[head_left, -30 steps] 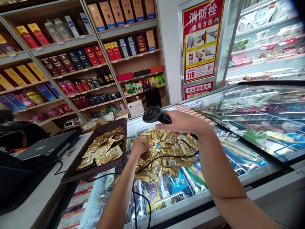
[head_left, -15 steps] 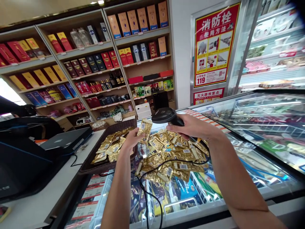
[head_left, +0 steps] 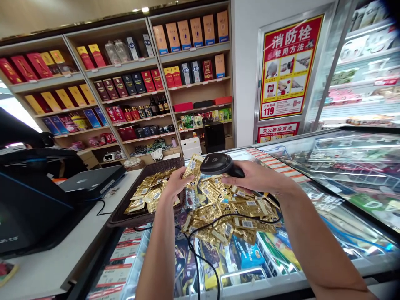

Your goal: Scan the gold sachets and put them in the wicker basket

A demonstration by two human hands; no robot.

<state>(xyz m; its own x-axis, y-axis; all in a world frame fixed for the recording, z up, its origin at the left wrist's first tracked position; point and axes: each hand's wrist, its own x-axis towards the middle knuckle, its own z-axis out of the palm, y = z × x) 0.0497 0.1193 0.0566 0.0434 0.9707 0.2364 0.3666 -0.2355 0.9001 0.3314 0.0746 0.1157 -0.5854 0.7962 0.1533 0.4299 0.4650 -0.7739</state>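
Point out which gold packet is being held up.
The gold packet in the left hand, raised beside the black scanner; the others lie in the brown basket or the loose pile.

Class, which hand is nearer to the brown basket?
Left. The left hand, holding a gold packet, is beside the brown basket; the right hand, holding a black scanner, is farther right.

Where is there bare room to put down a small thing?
Bare: the white counter, between the black machine and the counter's right edge. The glass lid beyond the striped labels also seems bare, goods lying beneath. Crowded: the pile of gold packets, crossed by a black cable, and the wicker basket, full of packets.
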